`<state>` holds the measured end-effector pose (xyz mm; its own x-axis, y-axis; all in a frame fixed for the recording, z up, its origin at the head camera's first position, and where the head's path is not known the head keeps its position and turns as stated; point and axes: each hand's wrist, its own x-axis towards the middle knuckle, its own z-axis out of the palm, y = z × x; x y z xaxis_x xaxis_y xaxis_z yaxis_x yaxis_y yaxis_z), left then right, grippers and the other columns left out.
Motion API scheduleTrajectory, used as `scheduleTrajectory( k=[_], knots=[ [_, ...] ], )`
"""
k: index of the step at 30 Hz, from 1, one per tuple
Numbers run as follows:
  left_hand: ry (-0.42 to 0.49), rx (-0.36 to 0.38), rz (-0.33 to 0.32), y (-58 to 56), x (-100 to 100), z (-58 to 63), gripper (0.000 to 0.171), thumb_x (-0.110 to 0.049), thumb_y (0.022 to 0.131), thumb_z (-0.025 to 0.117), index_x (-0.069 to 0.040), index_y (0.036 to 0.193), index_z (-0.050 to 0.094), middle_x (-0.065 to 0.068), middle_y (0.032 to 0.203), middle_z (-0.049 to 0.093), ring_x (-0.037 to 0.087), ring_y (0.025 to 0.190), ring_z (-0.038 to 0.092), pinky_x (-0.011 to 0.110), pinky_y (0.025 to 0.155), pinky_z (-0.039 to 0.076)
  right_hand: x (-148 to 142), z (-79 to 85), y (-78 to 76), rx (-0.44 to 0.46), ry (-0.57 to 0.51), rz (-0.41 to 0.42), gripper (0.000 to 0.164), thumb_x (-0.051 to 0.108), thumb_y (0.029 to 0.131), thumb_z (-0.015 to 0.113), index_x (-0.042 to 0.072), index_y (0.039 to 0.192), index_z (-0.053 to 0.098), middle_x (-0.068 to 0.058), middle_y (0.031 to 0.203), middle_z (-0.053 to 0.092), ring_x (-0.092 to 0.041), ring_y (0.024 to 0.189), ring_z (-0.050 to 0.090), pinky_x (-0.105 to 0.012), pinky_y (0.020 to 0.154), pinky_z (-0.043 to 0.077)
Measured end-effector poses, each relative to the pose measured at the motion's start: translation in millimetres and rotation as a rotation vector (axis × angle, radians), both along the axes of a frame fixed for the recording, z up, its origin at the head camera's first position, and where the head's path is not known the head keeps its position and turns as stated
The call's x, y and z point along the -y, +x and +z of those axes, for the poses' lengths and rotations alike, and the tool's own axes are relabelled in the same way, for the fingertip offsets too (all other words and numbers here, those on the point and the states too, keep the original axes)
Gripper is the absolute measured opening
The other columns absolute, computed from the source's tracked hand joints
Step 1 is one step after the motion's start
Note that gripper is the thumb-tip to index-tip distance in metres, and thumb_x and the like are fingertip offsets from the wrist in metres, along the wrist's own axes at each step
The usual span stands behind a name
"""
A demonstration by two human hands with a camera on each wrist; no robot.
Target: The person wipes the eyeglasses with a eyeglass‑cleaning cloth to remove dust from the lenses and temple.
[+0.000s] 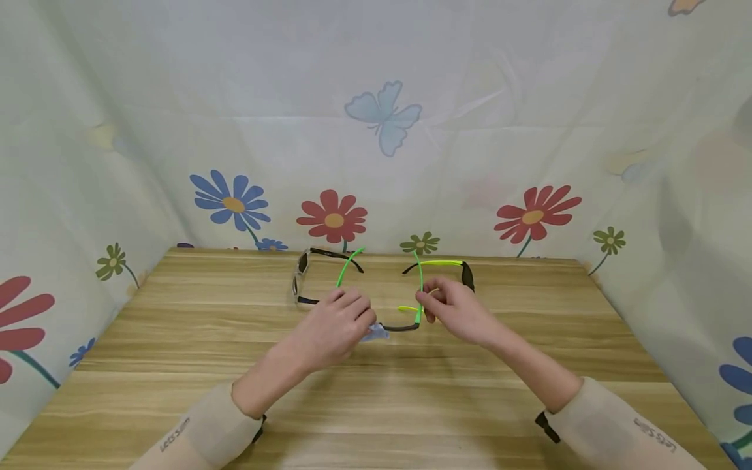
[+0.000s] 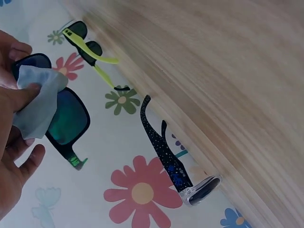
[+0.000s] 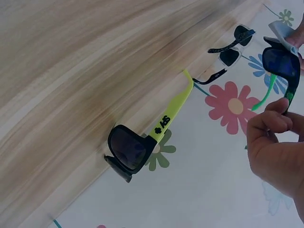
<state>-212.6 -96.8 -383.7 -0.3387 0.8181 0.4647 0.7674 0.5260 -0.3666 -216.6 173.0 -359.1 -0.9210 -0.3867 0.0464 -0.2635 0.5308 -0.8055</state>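
Note:
Above the table, sunglasses with a black frame (image 1: pixel 402 328) and bright green temples are held between both hands. My left hand (image 1: pixel 337 323) pinches a pale blue cloth (image 2: pixel 40 97) round one lens. The other blue-green mirrored lens (image 2: pixel 70 116) stays mostly uncovered in the left wrist view. My right hand (image 1: pixel 458 310) grips a green temple near its hinge, between thumb and fingers. Part of the frame is hidden behind the left hand and the cloth in the head view.
Beyond the left hand lie sunglasses with a clear frame (image 1: pixel 303 262) and dark speckled temples. Black sunglasses with yellow temples (image 1: pixel 442 262) lie behind the right hand. The wooden table (image 1: pixel 376 405) ends at a flower-printed cloth backdrop (image 1: pixel 282 130), which also encloses both sides.

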Motion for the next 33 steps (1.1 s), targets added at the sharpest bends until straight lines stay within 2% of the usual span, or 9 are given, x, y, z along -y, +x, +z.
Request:
scheduleTrajectory(
  k=[4, 8, 14, 19, 26, 30, 33],
  knots=[
    [0.012, -0.016, -0.018, -0.4, 0.1, -2.1, 0.012, -0.018, 0.091, 0.08, -0.011, 0.095, 0.071, 0.001, 0.096, 0.064, 0.02, 0.092, 0.057, 0.033, 0.078, 0.046, -2.4, 1.3, -0.2, 0.01, 0.016, 0.066, 0.018, 0.016, 0.109, 0.052, 0.0, 0.105, 0.058, -0.007, 0.067, 0.059, -0.01, 0.049, 0.027, -0.027, 0.049, 0.024],
    [0.018, -0.018, -0.023, -0.8, -0.3, -3.6, 0.009, -0.016, 0.091, 0.079, -0.012, 0.093, 0.072, 0.001, 0.095, 0.065, 0.02, 0.093, 0.058, 0.033, 0.078, 0.047, -3.0, 3.5, 0.7, -0.021, 0.035, 0.109, 0.017, 0.014, 0.109, 0.049, 0.002, 0.102, 0.058, -0.003, 0.068, 0.06, -0.01, 0.047, 0.027, -0.026, 0.048, 0.024],
    [0.024, 0.004, -0.017, -0.5, -0.2, -4.6, 0.012, -0.019, 0.089, 0.082, -0.012, 0.093, 0.073, 0.001, 0.095, 0.066, 0.019, 0.093, 0.059, 0.032, 0.078, 0.047, -1.0, 5.5, 4.0, -0.081, 0.053, 0.11, 0.018, 0.015, 0.11, 0.048, 0.007, 0.099, 0.059, 0.0, 0.07, 0.064, -0.011, 0.048, 0.032, -0.026, 0.05, 0.029],
    [0.03, 0.008, -0.018, -0.7, 0.3, -5.3, 0.013, -0.019, 0.089, 0.083, -0.012, 0.094, 0.073, 0.001, 0.095, 0.066, 0.019, 0.093, 0.06, 0.032, 0.077, 0.048, 1.2, 6.8, 8.2, -0.122, 0.046, 0.101, 0.018, 0.016, 0.11, 0.049, 0.009, 0.099, 0.06, -0.003, 0.072, 0.064, -0.012, 0.049, 0.036, -0.027, 0.05, 0.032],
    [0.014, -0.032, -0.036, -0.9, 1.7, -7.1, 0.014, -0.021, 0.091, 0.079, -0.01, 0.096, 0.074, 0.001, 0.095, 0.069, 0.019, 0.093, 0.063, 0.032, 0.078, 0.048, 1.0, 7.5, 8.7, -0.078, -0.009, 0.101, 0.019, 0.02, 0.109, 0.053, 0.008, 0.098, 0.064, -0.008, 0.076, 0.064, -0.013, 0.053, 0.039, -0.026, 0.05, 0.031],
    [0.01, -0.031, -0.038, -0.5, 1.1, -7.4, 0.015, -0.023, 0.091, 0.079, -0.01, 0.096, 0.073, 0.002, 0.096, 0.069, 0.02, 0.093, 0.064, 0.032, 0.078, 0.048, 0.4, 6.4, 7.2, -0.049, -0.011, 0.13, 0.02, 0.02, 0.108, 0.056, 0.007, 0.097, 0.066, -0.002, 0.073, 0.063, -0.011, 0.051, 0.036, -0.024, 0.049, 0.029],
    [0.016, -0.03, -0.038, -0.6, 0.1, -6.8, 0.014, -0.023, 0.091, 0.078, -0.01, 0.095, 0.073, 0.001, 0.094, 0.069, 0.019, 0.092, 0.064, 0.033, 0.078, 0.049, 0.8, 4.2, 6.5, -0.063, -0.003, 0.14, 0.018, 0.018, 0.107, 0.057, 0.006, 0.097, 0.066, -0.001, 0.073, 0.062, -0.01, 0.051, 0.036, -0.025, 0.049, 0.03]
  ],
)
